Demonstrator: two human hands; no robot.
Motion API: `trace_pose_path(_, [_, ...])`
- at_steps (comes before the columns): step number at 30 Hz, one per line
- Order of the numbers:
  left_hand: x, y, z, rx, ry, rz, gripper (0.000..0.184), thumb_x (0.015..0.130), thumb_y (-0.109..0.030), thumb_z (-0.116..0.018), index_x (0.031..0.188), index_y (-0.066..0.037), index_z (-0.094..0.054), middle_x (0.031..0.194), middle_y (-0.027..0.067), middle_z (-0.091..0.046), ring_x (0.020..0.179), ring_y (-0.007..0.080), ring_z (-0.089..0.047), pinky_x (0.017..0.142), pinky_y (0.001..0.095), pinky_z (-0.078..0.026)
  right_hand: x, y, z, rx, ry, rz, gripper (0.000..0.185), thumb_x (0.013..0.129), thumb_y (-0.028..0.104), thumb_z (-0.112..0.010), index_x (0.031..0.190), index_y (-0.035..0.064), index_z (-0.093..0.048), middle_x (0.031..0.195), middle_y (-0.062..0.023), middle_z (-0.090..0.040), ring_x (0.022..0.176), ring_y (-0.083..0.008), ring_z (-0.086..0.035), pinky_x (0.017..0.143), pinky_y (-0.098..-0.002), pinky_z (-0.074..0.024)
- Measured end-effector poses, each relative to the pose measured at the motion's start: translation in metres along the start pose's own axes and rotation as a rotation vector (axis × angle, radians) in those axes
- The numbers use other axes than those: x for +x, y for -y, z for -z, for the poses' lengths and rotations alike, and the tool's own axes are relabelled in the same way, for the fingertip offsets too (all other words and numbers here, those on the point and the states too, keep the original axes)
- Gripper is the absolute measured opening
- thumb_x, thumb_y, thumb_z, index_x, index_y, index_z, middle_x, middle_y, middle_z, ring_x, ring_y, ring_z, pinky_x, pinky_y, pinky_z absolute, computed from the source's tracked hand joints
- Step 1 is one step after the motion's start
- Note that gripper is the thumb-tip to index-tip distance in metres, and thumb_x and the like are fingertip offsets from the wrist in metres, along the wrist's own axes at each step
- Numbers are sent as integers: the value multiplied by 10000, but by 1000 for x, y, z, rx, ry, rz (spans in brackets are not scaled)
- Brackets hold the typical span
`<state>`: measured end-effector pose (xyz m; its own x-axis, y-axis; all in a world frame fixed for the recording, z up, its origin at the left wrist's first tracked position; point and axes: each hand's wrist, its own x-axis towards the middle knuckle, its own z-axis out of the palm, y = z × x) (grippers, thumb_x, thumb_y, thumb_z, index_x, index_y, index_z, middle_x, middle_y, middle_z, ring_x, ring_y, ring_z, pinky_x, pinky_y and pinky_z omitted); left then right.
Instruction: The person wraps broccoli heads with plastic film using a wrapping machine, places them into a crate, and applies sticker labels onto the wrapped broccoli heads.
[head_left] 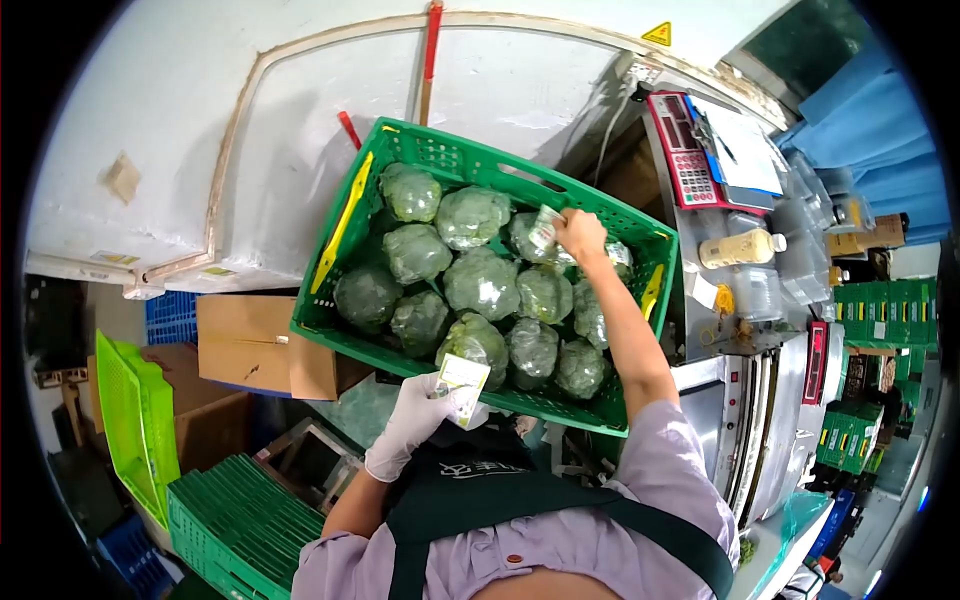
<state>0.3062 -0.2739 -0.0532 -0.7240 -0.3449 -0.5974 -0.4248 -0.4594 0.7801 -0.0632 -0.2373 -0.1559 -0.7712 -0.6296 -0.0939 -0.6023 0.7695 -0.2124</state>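
Observation:
A green plastic crate (470,157) holds several plastic-wrapped green vegetable heads (481,283). My left hand (410,422), in a white glove, is closed on a white and green stack of labels (462,386) at the crate's near edge. Reaching over the crate's right part, my bare right hand (582,238) pinches a small printed label (544,228) against the top of a wrapped head (528,240). Another label shows on a head (619,257) just right of that hand, partly hidden by it.
Right of the crate, a metal table carries a red scale (690,165), a clipboard (735,150), a bottle (742,249) and clear plastic containers. A cardboard box (250,345) and stacked green crates (250,520) stand at the left. A white wall rises behind.

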Motion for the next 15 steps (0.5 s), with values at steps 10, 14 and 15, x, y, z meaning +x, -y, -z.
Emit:
trace_pose_path(10, [14,-14,2,-260,-8,5,200,816,-48,-632,987,55,-619,837,50,-655,693,80,-597,618,223,-487,-4,-25,-60,-64,-243,469,534,823,382,-570,1208,24,-477,1170,-175,-537,1106,-331,-484,936,-430,-388])
trace_pose_path(14, [19,-10,-1,-97,-93,-169,144,783,-54,-664,909,16,-664,764,15,-643,626,52,-551,545,215,-441,-2,-18,-54,-22,57,292,638,797,455,-577,1249,21,-461,1266,-172,-480,1193,-344,-416,992,-462,-318])
trace_pose_path(15, [16,-10,-2,-96,-93,-169,163,769,-62,-682,911,14,-664,761,15,-645,626,53,-556,543,217,-444,-12,-4,-30,-114,74,312,656,772,470,-604,1247,38,-474,1288,-164,-468,1206,-333,-408,1000,-470,-300])
